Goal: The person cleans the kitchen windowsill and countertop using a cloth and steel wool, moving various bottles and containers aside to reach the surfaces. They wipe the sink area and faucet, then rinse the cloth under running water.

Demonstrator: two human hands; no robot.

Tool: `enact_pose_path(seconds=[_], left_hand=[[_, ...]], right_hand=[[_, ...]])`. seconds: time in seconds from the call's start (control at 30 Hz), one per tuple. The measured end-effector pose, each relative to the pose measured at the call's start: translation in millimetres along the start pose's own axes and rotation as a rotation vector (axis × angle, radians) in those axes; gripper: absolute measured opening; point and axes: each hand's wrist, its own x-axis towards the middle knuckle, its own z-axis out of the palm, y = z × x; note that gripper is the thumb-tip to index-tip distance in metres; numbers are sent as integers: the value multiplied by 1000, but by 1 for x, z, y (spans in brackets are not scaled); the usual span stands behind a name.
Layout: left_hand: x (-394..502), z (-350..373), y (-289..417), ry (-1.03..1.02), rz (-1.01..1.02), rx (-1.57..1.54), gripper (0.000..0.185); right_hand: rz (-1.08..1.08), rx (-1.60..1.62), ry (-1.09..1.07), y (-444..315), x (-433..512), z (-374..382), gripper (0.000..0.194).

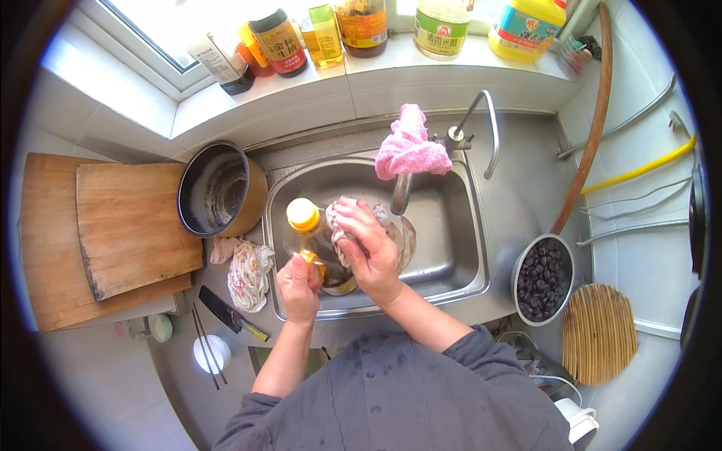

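Note:
Over the stainless steel sink (pixel 445 248), my left hand (pixel 298 287) grips the yellow handle of a clear plastic bottle (pixel 338 284) with a yellow cap (pixel 303 215). My right hand (pixel 369 248) presses a wet, patterned cloth (pixel 340 222) against the side of this bottle. Another clear container (pixel 407 239) lies behind my right hand, partly hidden by it. A pink cloth (pixel 412 146) is draped over the faucet (pixel 401 194) at the sink's back edge.
Left of the sink are a dark-lined pot (pixel 256 194), cutting boards (pixel 135 225), a crumpled cloth (pixel 248 276), a cleaver (pixel 220 307), and chopsticks (pixel 206 344) over a white bowl (pixel 217 358). A pan (pixel 514 282) of dark round pieces stands right. Bottles (pixel 276 42) line the sill.

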Motion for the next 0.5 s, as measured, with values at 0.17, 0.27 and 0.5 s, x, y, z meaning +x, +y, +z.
enact_pose_path(seconds=[0.17,0.27,0.5], left_hand=[[-7,-8,1,-93,48,199,49],[-6,-5,25,-231,150,413,44],[8,-15,55,-536,66,355,26]], right_hand=[[199,173,4,-5,23,-4,20],[406,542,-186,-2,50,-8,20],[267,503,-1277,9,108,27,24]])
